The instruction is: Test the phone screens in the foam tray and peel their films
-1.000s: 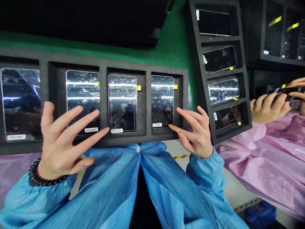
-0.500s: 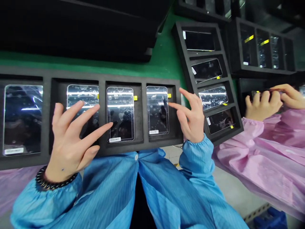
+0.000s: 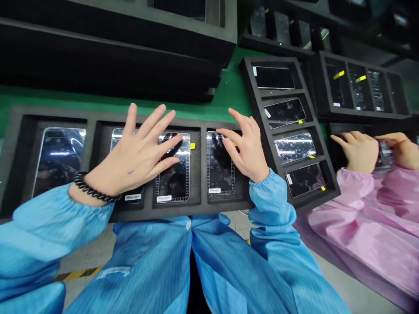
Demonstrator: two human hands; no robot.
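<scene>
In front of me lies a black foam tray (image 3: 183, 213) with a phone-sized glass screen in each of several compartments. My left hand (image 3: 134, 159), fingers spread, hovers over the second and third compartments from the left. It partly covers the second screen (image 3: 134, 197) and the third screen (image 3: 173, 179), which has a yellow tab. Above the rightmost screen (image 3: 220, 174) is my right hand (image 3: 245, 146), its fingers apart and its fingertips near that screen's top edge. Whether they touch the glass I cannot tell. At the left end, another screen (image 3: 59, 161) shows in its compartment.
A second tray (image 3: 281, 131) of screens stands at an angle to the right on the green table (image 3: 234, 83). Farther right is another tray (image 3: 322, 87). Stacked black trays (image 3: 131, 65) rise at the back. A co-worker in pink sleeves (image 3: 353, 187) works at the right.
My left hand has moved right and up, over the third screen. My right hand has shifted left, above the rightmost screen. The view has tilted, showing more of the back trays.
</scene>
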